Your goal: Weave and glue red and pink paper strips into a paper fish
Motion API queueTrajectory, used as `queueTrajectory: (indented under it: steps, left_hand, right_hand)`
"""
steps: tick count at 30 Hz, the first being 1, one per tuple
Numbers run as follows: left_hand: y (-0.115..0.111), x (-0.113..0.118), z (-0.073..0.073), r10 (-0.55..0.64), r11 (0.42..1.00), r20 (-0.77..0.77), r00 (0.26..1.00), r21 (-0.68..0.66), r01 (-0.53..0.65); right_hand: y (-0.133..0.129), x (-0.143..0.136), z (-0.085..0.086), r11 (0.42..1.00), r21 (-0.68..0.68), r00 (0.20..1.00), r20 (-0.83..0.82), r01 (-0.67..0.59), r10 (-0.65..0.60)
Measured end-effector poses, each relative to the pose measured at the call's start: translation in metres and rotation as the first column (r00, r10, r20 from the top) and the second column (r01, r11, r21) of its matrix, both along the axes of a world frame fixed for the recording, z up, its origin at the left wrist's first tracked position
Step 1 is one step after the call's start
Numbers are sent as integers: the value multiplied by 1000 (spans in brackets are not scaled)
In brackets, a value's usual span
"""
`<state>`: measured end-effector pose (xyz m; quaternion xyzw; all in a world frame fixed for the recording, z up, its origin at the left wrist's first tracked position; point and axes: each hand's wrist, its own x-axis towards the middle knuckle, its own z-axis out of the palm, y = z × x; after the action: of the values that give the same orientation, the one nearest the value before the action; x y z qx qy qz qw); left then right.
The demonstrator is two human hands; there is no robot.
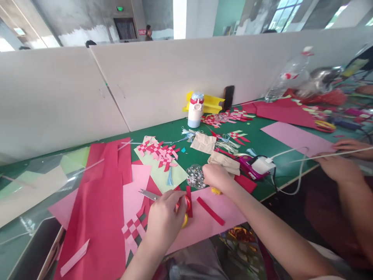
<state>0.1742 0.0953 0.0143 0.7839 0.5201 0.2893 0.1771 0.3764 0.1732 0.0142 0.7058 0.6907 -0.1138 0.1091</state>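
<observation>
My left hand (167,216) is closed around the handles of a pair of scissors (150,195), which have red and yellow grips. The blades point left over pink paper. My right hand (217,177) is closed at the right edge of a round clear container (195,176) of small black, white and pink pieces; its fingertips are hidden. Below lie pink paper (201,229) and a narrow red strip (210,210). A woven red-and-pink paper fish (134,229) lies left of my left hand. More woven pieces (159,152) rest on pale green paper (147,161) with a blue tassel (169,177).
Large red paper sheets (96,217) cover the left side. Farther back stand a white bottle (196,111) and a phone (229,97) against the white partition (163,77). A white charger (262,165) trails cables at right, near another person's hands (338,167).
</observation>
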Motion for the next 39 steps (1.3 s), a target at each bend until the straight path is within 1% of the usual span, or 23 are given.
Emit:
queueTrajectory:
  steps: [3, 5, 8, 9, 11, 13, 16, 18, 21, 23, 25, 28, 30, 32, 36, 39]
  left_hand:
    - [0, 2, 0, -5, 1000, -8, 1000, -27, 5]
    - [4, 0, 0, 3, 998, -13, 1000, -60, -4]
    - [23, -11, 4, 29, 994, -61, 998, -104, -35]
    - [33, -16, 5, 33, 991, -102, 994, -129, -46]
    - [58, -27, 6, 69, 982, -214, 974, -159, -104]
    - [87, -38, 6, 96, 968, -348, 933, -184, -168]
    - [131, -54, 0, 135, 965, -400, 907, -156, -212]
    - [158, -62, -6, 161, 964, -419, 894, -125, -233]
    - [191, -70, -16, 197, 966, -438, 877, -67, -251]
    - [207, -72, -22, 197, 972, -445, 873, -30, -235]
    - [219, -71, -29, 169, 982, -451, 876, 2, -189]
    - [230, -68, -37, 101, 995, -464, 880, 35, -95]
    - [236, -70, -41, 80, 997, -476, 876, 43, -67]
    - [243, -76, -42, 97, 995, -487, 868, 44, -86]
    - [259, -92, -42, 162, 984, -512, 843, 24, -174]
    - [267, -99, -41, 158, 981, -535, 830, -8, -192]
  right_hand:
    - [0, 7, -2, 999, 26, 998, -58, -26, 28]
    - [-1, 12, -1, 998, 49, 993, -107, -39, 44]
    - [0, 18, 5, 994, 91, 977, -202, -55, 73]
    - [2, 19, 9, 992, 109, 968, -234, -63, 87]
    - [10, 17, 17, 985, 151, 949, -289, -82, 124]
    - [21, 10, 25, 975, 193, 930, -327, -107, 167]
    - [44, -9, 32, 960, 231, 900, -366, -157, 235]
    - [59, -22, 33, 951, 241, 881, -385, -193, 276]
    - [78, -37, 30, 943, 223, 862, -394, -247, 319]
    - [88, -44, 25, 940, 200, 856, -392, -278, 337]
    - [95, -49, 19, 938, 175, 856, -384, -300, 346]
    - [101, -51, 12, 937, 138, 863, -364, -322, 350]
    - [102, -51, 11, 936, 115, 867, -353, -332, 351]
    - [103, -49, 11, 937, 95, 872, -345, -337, 348]
    - [103, -44, 10, 937, 54, 878, -333, -346, 344]
    - [102, -42, 6, 933, 24, 877, -331, -360, 347]
